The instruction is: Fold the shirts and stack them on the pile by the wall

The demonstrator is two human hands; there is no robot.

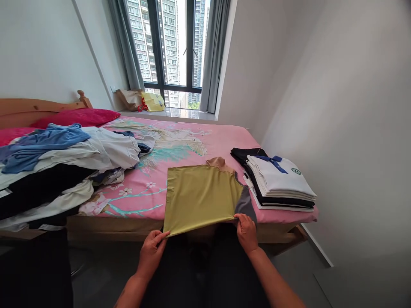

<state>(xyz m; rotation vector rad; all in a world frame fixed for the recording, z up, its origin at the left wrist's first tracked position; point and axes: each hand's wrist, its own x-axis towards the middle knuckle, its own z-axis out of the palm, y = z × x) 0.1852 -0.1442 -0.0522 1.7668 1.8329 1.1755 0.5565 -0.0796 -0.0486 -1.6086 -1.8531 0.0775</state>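
Grip noted: our left hand (153, 249) pinches the near hem corner, our right hand (246, 233) the near edge beside the grey sleeve (245, 204), of an olive-yellow cloth shirt (202, 194). It lies straight beyond both, neither nearer, long axis left-to-right, collar (220, 164) end rightward, mostly on the pink floral bedsheet (224, 139).

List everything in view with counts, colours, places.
shirt: one, olive, grey, bed's near edge
folded stack: one, white, black, bed's right
loose clothes: one pile, white, blue, black, bed's left
bed: one, pink, centre
pillows: two, red, behind pile
headboard: one, brown, left
bags: two, brown, yellow, windowsill
window: one, dark, ahead
curtains: two, grey, flanking window
towers: several, pale, outside
walls: several, whitish, around
floor: one, grey, below
left hand: one, shirt's left corner
right hand: one, by grey sleeve
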